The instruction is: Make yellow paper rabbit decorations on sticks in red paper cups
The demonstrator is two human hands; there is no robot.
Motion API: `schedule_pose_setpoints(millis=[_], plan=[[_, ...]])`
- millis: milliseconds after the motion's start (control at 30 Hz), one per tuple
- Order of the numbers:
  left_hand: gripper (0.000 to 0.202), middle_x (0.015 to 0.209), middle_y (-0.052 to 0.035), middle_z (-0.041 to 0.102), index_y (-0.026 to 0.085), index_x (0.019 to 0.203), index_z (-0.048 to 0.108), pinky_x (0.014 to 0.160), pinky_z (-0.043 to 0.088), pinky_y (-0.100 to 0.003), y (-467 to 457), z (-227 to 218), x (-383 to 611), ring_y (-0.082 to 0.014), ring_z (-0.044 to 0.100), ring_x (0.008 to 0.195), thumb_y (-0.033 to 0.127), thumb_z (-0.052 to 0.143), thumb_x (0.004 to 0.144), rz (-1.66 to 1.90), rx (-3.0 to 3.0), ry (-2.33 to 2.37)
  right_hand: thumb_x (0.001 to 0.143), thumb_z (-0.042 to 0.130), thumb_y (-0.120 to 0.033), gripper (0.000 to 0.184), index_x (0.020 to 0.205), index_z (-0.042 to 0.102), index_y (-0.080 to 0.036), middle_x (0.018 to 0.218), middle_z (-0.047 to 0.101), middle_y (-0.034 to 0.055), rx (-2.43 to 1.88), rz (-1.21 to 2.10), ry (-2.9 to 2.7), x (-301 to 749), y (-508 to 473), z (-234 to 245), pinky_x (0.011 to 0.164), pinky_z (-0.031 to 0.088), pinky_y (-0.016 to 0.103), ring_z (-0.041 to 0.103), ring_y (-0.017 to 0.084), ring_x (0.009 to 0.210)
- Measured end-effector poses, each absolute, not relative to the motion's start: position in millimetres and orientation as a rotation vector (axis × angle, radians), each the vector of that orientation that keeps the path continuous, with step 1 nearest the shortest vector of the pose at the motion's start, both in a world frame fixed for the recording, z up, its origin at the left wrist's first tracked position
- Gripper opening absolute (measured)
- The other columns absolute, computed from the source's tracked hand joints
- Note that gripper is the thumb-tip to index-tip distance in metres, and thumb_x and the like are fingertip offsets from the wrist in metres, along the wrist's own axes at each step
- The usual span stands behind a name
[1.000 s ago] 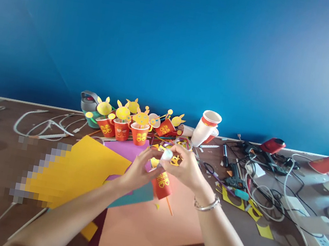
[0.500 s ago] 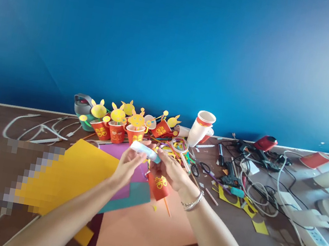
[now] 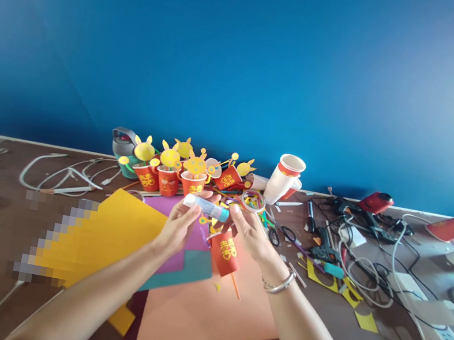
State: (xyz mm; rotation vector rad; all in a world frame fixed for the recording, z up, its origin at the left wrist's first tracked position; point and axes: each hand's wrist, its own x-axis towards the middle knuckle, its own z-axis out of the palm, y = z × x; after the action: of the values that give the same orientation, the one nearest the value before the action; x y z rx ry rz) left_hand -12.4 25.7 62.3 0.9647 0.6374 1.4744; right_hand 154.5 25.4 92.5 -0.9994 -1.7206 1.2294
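My left hand [image 3: 177, 224] grips a glue stick [image 3: 208, 208] with a white end, a clear body and a teal end. Its thumb lies along the near side, with the fingers behind. At the teal end, the thumb and fingers of my right hand [image 3: 254, 234] close on the stick. Below, a red paper cup [image 3: 224, 256] with gold lettering lies tipped over, an orange straw [image 3: 235, 286] sticking out of it. Under the cup are sheets of pink paper [image 3: 200, 320], teal paper [image 3: 187, 271] and purple paper [image 3: 159, 203].
Yellow paper [image 3: 105, 236] lies to the left. Several red cups [image 3: 168, 183] with yellow rabbit-like cutouts stand at the back, beside stacked white cups [image 3: 281, 182]. Rightward are scissors [image 3: 279, 235], a glue gun [image 3: 323, 244], tangled cables and a power strip [image 3: 442, 334].
My right hand has shifted slightly towards the teal end, so more of the glue stick shows between my hands. The whole view has moved a little, with things appearing farther right.
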Motion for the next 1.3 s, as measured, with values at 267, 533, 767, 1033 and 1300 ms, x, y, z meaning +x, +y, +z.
schedule_pose_setpoints(millis=[267,533,767,1033,1300], plan=[[0.050,0.109,-0.0136,0.071,0.019,0.109,0.068,0.095,0.047,-0.044,23,66,-15,-0.0321,0.062,0.112,0.050,0.075,0.069,1.437,1.030,0.613,0.074,0.068,-0.058,0.045,0.092,0.064,-0.018,0.086,0.066,0.0045,-0.921,1.089,-1.754,162,27,93,0.064,0.046,0.026,0.058,0.015,0.075],[0.051,0.107,-0.0123,0.072,0.020,0.110,0.067,0.094,0.048,-0.041,25,64,-16,-0.0305,0.063,0.111,0.048,0.076,0.069,1.436,1.008,0.623,0.093,0.038,-0.059,0.054,0.070,0.061,-0.015,0.062,0.062,0.0039,-0.945,1.263,-1.832,159,24,95,0.054,0.042,0.024,0.056,0.012,0.057],[0.045,0.099,-0.0092,0.074,0.020,0.101,0.070,0.091,0.049,-0.038,30,66,-19,-0.0270,0.065,0.105,0.049,0.077,0.067,1.511,0.953,0.655,0.081,0.065,-0.041,0.027,0.096,0.061,-0.019,0.087,0.065,0.0035,-1.048,0.785,-1.934,165,28,98,0.067,0.044,0.026,0.058,0.015,0.077],[0.032,0.085,-0.0037,0.070,0.020,0.091,0.070,0.078,0.051,-0.030,38,66,-23,-0.0184,0.065,0.084,0.047,0.072,0.073,1.584,0.895,0.634,0.077,0.050,-0.012,0.026,0.096,0.066,-0.019,0.065,0.062,0.0029,-1.482,0.683,-2.383,211,53,61,0.053,0.035,0.027,0.051,0.014,0.054],[0.042,0.071,-0.0039,0.062,0.017,0.096,0.067,0.056,0.048,-0.028,20,73,-23,-0.0172,0.059,0.066,0.053,0.070,0.074,1.159,1.002,0.482,0.082,0.042,-0.014,0.050,0.132,0.049,-0.021,0.087,0.072,0.0038,-1.207,1.116,-2.092,194,45,67,0.065,0.047,0.027,0.066,0.017,0.076]])
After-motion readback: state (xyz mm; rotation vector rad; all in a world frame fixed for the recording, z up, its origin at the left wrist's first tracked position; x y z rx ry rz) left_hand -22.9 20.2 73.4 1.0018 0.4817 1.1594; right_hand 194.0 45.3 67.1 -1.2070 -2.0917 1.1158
